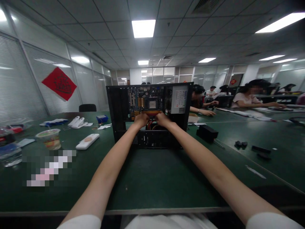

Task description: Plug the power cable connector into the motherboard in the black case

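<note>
While both arms stretch forward, the left hand [141, 120] and right hand [163, 119] sit curled side by side inside the open computer case [119, 111], against the motherboard's [145, 102] lower edge; what the fingers pinch cannot be told. Left of the case lies a white remote [87, 141].

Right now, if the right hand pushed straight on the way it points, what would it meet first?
Likely the circuit board inside the open computer case: the right hand already reaches in among the cables just below it, though depth is hard to judge.
</note>
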Motion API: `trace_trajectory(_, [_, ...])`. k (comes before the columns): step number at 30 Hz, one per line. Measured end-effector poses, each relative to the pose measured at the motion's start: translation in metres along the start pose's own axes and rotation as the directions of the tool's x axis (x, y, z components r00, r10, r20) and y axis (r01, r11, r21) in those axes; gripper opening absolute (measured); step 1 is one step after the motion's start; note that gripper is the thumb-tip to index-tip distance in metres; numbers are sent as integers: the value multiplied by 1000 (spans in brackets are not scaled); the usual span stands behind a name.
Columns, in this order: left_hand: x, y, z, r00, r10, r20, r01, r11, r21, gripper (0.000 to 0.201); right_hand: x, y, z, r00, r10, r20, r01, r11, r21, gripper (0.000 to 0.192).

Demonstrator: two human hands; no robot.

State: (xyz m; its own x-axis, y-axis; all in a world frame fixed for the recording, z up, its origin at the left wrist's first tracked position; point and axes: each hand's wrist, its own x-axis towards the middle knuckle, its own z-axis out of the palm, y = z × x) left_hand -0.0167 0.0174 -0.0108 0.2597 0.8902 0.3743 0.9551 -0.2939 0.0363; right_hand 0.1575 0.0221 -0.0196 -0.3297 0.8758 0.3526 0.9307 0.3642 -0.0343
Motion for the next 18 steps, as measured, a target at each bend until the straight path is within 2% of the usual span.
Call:
trace_trajectory(9, [-1, -1, -2, 1000, 27, 11, -27, 1000, 2, 31, 6, 4, 4, 1000, 4, -28, -3, 1000, 30, 30])
trace_trajectory(18, [5, 5, -3, 1000, -26, 2, 26, 999, 26, 32, 11, 10, 9, 998, 30, -54, -26, 997, 76, 28])
